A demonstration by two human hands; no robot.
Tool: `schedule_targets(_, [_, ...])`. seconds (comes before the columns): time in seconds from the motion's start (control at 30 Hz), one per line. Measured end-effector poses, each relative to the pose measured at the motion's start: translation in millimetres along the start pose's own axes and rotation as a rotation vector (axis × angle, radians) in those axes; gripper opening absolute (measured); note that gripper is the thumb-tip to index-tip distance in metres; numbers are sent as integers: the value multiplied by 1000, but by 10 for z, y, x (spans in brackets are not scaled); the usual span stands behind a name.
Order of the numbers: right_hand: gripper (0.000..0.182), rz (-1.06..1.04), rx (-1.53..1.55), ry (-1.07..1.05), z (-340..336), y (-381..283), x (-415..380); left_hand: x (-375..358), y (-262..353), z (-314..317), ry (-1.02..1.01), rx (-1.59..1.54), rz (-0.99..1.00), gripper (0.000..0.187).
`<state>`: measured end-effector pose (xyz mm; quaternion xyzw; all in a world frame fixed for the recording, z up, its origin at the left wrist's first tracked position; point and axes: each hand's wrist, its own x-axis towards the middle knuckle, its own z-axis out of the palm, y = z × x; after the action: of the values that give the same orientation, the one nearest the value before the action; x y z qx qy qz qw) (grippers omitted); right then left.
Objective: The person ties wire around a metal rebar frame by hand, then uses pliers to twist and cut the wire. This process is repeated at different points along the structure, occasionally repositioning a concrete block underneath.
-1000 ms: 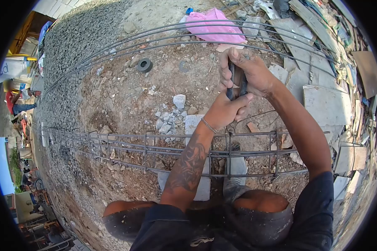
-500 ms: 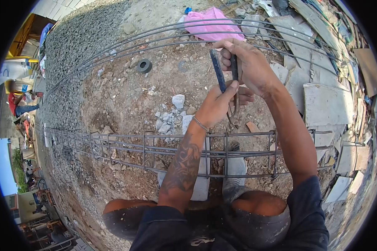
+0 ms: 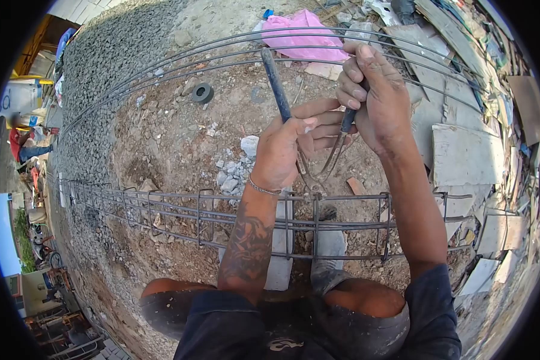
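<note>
A pair of pincers [image 3: 275,84] with long dark-sleeved handles is spread between my hands, its jaws low at the top bar of a rebar cage [image 3: 264,225]. My left hand [image 3: 282,144] grips the left handle, thumb across it and fingers reaching toward the other handle. Around the right handle [image 3: 347,120] the fingers of my right hand [image 3: 375,99] are closed. Bare metal legs run from the sleeves down to the jaws, beside an upright stirrup of the cage. The cage lies crosswise in front of my knees.
Long loose rebars [image 3: 234,43] arc across the ground beyond my hands, near a pink plastic bag [image 3: 306,37]. A dark ring-shaped roll [image 3: 203,93] lies on the dirt. Gravel [image 3: 111,66] is heaped at left, scrap boards [image 3: 468,156] at right. A person in red [image 3: 19,144] is far left.
The pincers' handles have spread apart, with my right hand moving right and down and my left hand left. The jaws have come lower, to the cage's top bar.
</note>
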<state>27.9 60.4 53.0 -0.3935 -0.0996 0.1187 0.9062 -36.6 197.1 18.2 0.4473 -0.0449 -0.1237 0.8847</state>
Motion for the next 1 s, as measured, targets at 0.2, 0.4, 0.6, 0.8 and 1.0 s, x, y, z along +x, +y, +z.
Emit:
schedule_targets(0.2, [26, 131, -162, -185, 171, 470, 258, -218, -153, -192, 175, -105, 201, 48])
schedule_targets(0.4, [28, 254, -207, -255, 51, 802, 423, -272, -408, -248, 325, 5, 284, 56])
schedule_targets(0.6, [27, 331, -163, -137, -78, 848, 328, -295, -515, -259, 348, -35, 194, 55])
schedule_targets(0.8, [26, 304, -249, -69, -69, 820, 341, -205, -498, -217, 414, -109, 157, 47])
schedule_targets(1.0, [26, 322, -324, -66, 17, 792, 303, -89, -491, -146, 557, -54, 110, 24])
